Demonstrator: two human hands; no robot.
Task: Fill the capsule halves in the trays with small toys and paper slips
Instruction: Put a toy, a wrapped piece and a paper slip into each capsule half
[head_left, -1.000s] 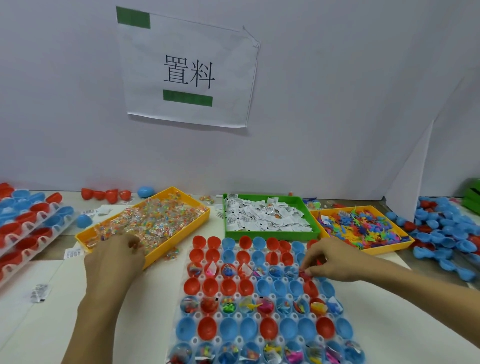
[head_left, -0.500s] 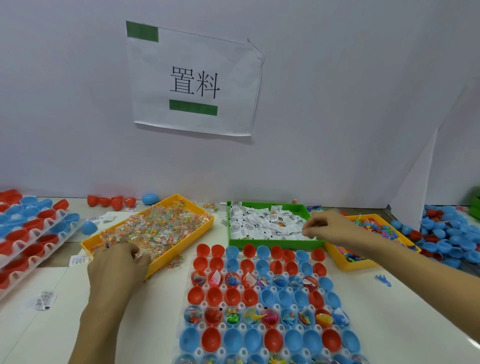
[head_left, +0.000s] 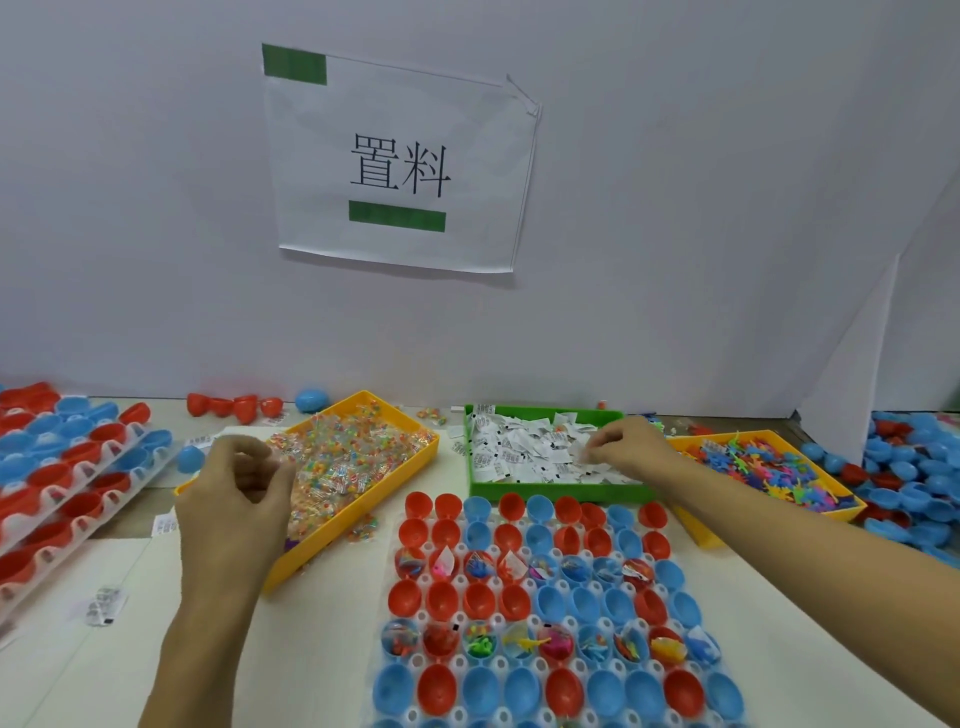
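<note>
Right hand (head_left: 626, 449) pinches a slip in the green bin (head_left: 545, 415), while left hand (head_left: 236, 499), fingers curled, lifts a clear packet (hard to see) above the yellow bin (head_left: 410, 457); both bins sit behind the tray (head_left: 540, 597), within reach.

White capsule tray (head_left: 498, 662): on the counter, holding rows of red and blue capsule halves (head_left: 441, 597), open side up; two rows hold toys and slips, the rest are bare. Green bin of paper slips (head_left: 524, 457): just behind the tray. Yellow bin of bagged beads (head_left: 358, 457): behind-left of it. Yellow bin of plastic toys (head_left: 769, 470): behind-right.
</note>
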